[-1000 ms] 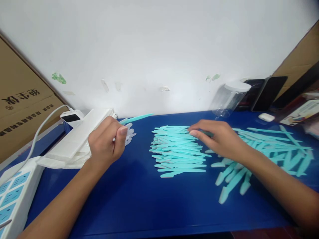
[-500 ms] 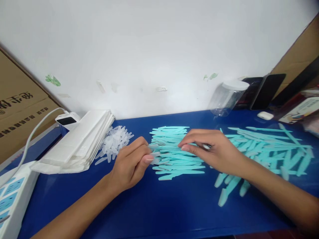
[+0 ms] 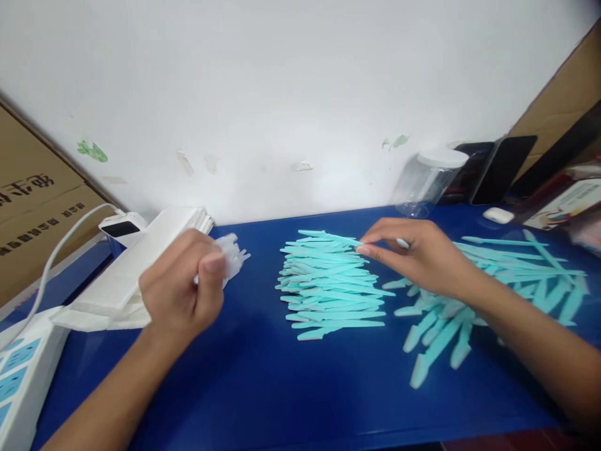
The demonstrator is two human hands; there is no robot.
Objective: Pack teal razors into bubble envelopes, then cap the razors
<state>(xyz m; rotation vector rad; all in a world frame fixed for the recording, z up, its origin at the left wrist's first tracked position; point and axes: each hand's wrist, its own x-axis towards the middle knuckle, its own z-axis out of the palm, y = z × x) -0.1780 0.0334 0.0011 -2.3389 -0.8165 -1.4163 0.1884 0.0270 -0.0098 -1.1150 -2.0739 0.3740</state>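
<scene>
My right hand (image 3: 413,250) pinches the end of a teal eyebrow razor (image 3: 328,236) at the far edge of a stacked row of teal razors (image 3: 333,294). A small pale piece (image 3: 402,243) shows between its curled fingers; its kind is unclear. Closed in a fist, my left hand (image 3: 183,285) hovers in front of the heap of clear plastic caps (image 3: 232,257), hiding much of it. A bit of clear cap (image 3: 196,279) peeks out beside the left thumb. Beneath my right forearm lies a loose pile of teal razors (image 3: 511,275).
White plastic bags (image 3: 126,269) lie at the left, near a white device (image 3: 123,227) with a cable and a power strip (image 3: 28,369). A clear jar (image 3: 429,181), dark phone (image 3: 504,169) and white earbud case (image 3: 498,215) stand along the back right. Cardboard boxes flank the table.
My left hand has moved left, from the razor row to the cap heap. My right hand has shifted slightly up and right, and a razor now shows between its fingertips on the row.
</scene>
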